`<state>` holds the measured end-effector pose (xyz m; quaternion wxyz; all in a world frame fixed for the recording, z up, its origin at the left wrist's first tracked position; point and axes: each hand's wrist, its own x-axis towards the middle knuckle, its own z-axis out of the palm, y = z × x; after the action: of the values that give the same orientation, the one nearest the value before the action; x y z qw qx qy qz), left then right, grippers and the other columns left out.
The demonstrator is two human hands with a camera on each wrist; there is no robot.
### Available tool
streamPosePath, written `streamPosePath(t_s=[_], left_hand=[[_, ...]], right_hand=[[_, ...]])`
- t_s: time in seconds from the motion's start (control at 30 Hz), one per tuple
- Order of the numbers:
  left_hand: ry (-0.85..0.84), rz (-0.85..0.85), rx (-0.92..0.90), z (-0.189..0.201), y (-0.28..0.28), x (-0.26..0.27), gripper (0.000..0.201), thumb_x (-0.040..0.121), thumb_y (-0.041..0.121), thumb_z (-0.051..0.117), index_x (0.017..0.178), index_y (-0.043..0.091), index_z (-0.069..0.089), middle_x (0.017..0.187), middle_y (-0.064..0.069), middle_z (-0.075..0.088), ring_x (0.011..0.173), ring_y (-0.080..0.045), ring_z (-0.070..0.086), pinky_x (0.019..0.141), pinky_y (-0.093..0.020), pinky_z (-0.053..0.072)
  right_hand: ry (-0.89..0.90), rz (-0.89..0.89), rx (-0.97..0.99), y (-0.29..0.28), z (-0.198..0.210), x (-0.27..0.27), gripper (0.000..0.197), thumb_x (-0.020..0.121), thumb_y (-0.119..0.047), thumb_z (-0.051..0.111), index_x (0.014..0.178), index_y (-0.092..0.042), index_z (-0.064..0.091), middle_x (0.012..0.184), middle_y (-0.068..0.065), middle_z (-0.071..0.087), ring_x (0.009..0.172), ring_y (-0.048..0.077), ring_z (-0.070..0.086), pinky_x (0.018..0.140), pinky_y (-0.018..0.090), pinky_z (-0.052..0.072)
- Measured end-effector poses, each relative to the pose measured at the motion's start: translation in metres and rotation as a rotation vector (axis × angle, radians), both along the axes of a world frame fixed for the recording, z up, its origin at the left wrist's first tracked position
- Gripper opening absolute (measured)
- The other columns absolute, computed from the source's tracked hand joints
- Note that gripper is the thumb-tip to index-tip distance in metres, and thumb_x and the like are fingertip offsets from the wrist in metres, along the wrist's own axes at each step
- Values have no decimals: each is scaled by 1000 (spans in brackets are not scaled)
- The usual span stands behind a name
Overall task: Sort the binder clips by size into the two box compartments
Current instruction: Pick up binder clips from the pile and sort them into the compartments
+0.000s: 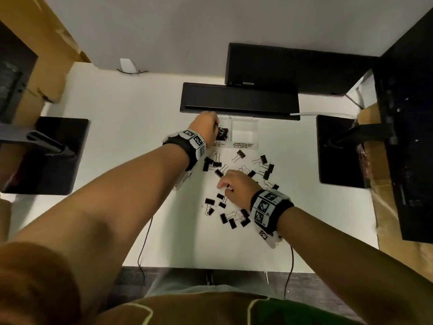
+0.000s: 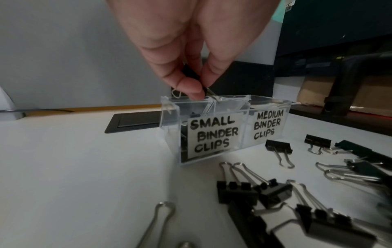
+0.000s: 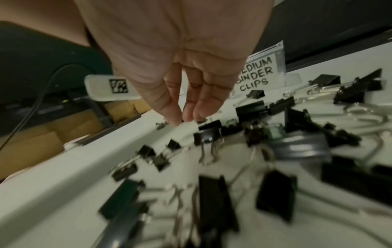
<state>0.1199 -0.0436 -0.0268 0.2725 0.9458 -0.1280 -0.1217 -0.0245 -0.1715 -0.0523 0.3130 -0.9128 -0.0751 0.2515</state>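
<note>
A clear two-compartment box point(image 1: 244, 120) stands at the back of the white desk, labelled SMALL BINDER CLIPS point(image 2: 213, 135) and MEDIUM BINDER CLIPS point(image 2: 267, 125). Several black clips point(image 1: 222, 134) lie in the small compartment; the medium one looks empty. My left hand point(image 2: 199, 90) hovers over the small compartment's rim and pinches a small black binder clip point(image 2: 192, 74) between thumb and fingers. Several loose black clips point(image 1: 240, 154) of both sizes lie scattered in front of the box. My right hand point(image 3: 184, 119) hangs over that pile point(image 3: 208, 134) with fingers pointing down, holding nothing.
A black flat cable hatch point(image 1: 239, 99) lies directly behind the box. Black monitor-stand bases sit at the left point(image 1: 46, 156) and right point(image 1: 339, 148). Cardboard boxes point(image 1: 384, 207) flank the desk. Thin cables point(image 1: 145, 235) run over the front edge.
</note>
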Motion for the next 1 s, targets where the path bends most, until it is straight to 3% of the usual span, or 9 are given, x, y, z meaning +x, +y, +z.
streamPosePath(t_s=[0.13, 0.2, 0.33, 0.47, 0.57, 0.73, 0.83, 0.9, 1.0], left_hand=[[36, -1, 12, -4, -2, -4, 35, 91, 8, 48, 126, 6, 51, 129, -16, 53, 115, -30, 53, 97, -34, 43], [29, -8, 7, -2, -1, -11, 40, 91, 11, 49, 131, 7, 46, 135, -14, 47, 110, -29, 56, 96, -34, 44], [21, -24, -27, -2, 8, -40, 33, 90, 15, 50, 122, 10, 52, 126, -10, 48, 95, -26, 59, 89, -34, 48], [110, -162, 33, -18, 25, -87, 16, 86, 13, 55, 101, 10, 60, 108, -10, 54, 91, -26, 59, 83, -34, 50], [230, -224, 135, -34, 39, -114, 16, 84, 15, 58, 99, 13, 61, 109, -7, 54, 93, -24, 59, 82, -32, 49], [306, -116, 133, -48, 50, -126, 21, 82, 20, 66, 101, 13, 61, 103, -2, 48, 90, -19, 54, 87, -32, 47], [273, -89, 141, -46, 56, -117, 12, 85, 16, 62, 96, 12, 59, 106, -6, 52, 87, -20, 53, 81, -30, 45], [236, -60, 153, -43, 61, -113, 5, 86, 12, 55, 90, 14, 56, 104, -7, 54, 90, -24, 56, 79, -33, 48], [190, -33, 116, -36, 64, -116, 17, 88, 9, 46, 101, 11, 57, 108, -9, 55, 96, -28, 57, 85, -39, 50]], right_hand=[[17, 125, -109, 4, -7, -17, 29, 92, -13, 49, 119, -19, 61, 115, 0, 51, 110, 15, 47, 85, 34, 49], [12, 148, -143, 7, -8, -16, 32, 94, -14, 49, 124, -16, 58, 120, 3, 49, 115, 16, 45, 88, 34, 47], [17, 136, -156, 11, -13, -8, 29, 94, -14, 47, 121, -9, 58, 123, 7, 50, 119, 20, 44, 96, 37, 46], [-43, 59, -102, 13, -16, -1, 17, 88, -14, 54, 104, -8, 56, 112, 9, 54, 102, 23, 52, 86, 36, 47], [-72, -12, -75, 13, -16, 5, 9, 84, -14, 59, 88, -9, 53, 97, 8, 56, 85, 20, 50, 73, 30, 43], [-41, -334, 87, 1, -12, 9, 12, 76, -9, 68, 78, -6, 56, 81, 10, 62, 69, 18, 54, 66, 32, 49], [55, -470, 276, -8, -9, 7, 15, 77, -8, 70, 88, -9, 60, 78, 2, 63, 67, 12, 57, 61, 24, 48], [164, -521, 428, -11, -10, 7, 22, 81, -5, 66, 101, -11, 61, 80, 0, 62, 71, 15, 60, 63, 23, 51], [274, -539, 545, -9, -11, 7, 28, 85, 2, 55, 107, -14, 64, 79, 6, 62, 70, 19, 61, 63, 27, 52]])
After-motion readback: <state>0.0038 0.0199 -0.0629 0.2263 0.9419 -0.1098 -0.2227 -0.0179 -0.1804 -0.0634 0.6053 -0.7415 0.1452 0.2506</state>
